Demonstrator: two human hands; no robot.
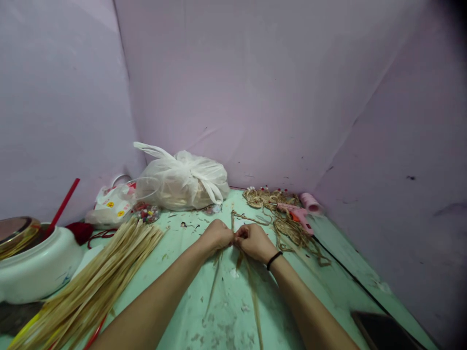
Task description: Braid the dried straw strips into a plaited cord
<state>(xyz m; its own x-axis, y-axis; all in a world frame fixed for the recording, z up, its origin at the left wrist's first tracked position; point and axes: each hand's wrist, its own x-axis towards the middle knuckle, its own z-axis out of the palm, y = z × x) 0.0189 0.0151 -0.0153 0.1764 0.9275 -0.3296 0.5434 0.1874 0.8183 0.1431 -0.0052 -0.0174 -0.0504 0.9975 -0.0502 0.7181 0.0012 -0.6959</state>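
My left hand [219, 235] and my right hand [256, 241] meet at the middle of the table, knuckles close together. Both are closed, pinching the strands of a thin plaited fibre cord [232, 221]. The cord's finished length runs away from me beyond my fingers. Loose pale fibre strands [254, 291] hang toward me below my right hand, and a thinner strand [212, 287] trails under my left. The exact spot where the fingertips grip is partly hidden. A black band [273, 260] circles my right wrist.
Left lie a bundle of dried fibre strips [98, 272], a white pot [40, 267] and a tub of beads [146, 212]. A tied plastic bag [186, 180] stands at the back. Right are coiled braided cord [292, 228], a pink glue gun [299, 214], a pink spool [311, 202] and a dark phone-like slab [383, 330].
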